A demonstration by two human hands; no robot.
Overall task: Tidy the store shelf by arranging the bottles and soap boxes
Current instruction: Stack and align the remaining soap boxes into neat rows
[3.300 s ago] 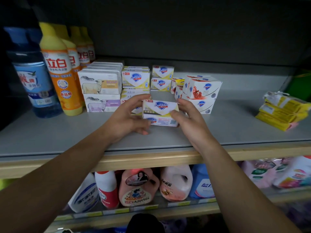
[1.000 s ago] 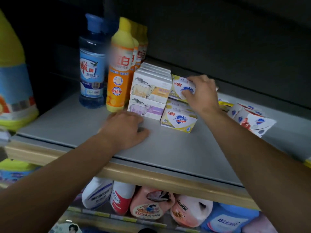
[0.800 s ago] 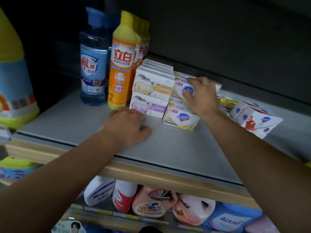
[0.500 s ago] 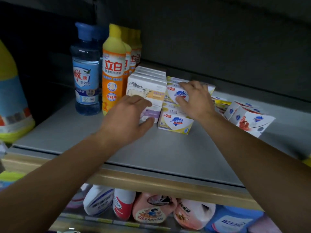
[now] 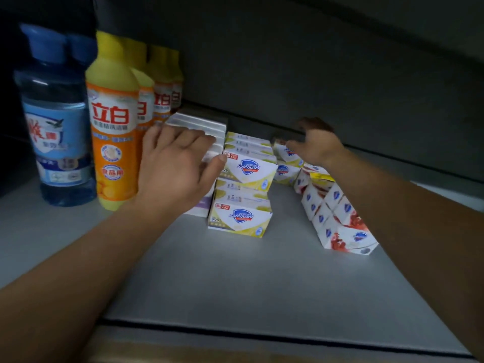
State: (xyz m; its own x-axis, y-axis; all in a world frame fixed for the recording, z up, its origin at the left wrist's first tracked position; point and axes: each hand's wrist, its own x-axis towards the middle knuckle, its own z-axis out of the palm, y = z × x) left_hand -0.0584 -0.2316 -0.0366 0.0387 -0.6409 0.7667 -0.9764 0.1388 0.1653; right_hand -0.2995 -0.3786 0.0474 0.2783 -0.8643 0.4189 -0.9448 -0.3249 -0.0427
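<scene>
While both forearms reach in over the grey shelf [image 5: 235, 279], a blue-capped bottle [image 5: 56, 132] stands at the far left, with a row of yellow-and-orange detergent bottles [image 5: 112, 127] just beside it running back toward the dark rear wall. Between those bottles and the yellow boxes sits a stack of white soap boxes [image 5: 201, 127], largely covered by the left hand [image 5: 172, 163]. Its fingers lie spread and fairly straight over the top of the white stack, and the thumb tip touches the upper left corner of the top yellow Safeguard box [image 5: 248, 170]; it grips nothing. The yellow Safeguard boxes stand two high in a row going back, the lower front box [image 5: 239, 218] jutting a little forward of the one above. To the right, near but apart, a slanted row of white-and-red soap boxes [image 5: 337, 221] leans untidily toward the front of the shelf. The right hand [image 5: 314, 145] is far back near the rear wall, fingers curled down onto a yellow box [image 5: 285, 153] there; whether it actually grips that box cannot be told.
</scene>
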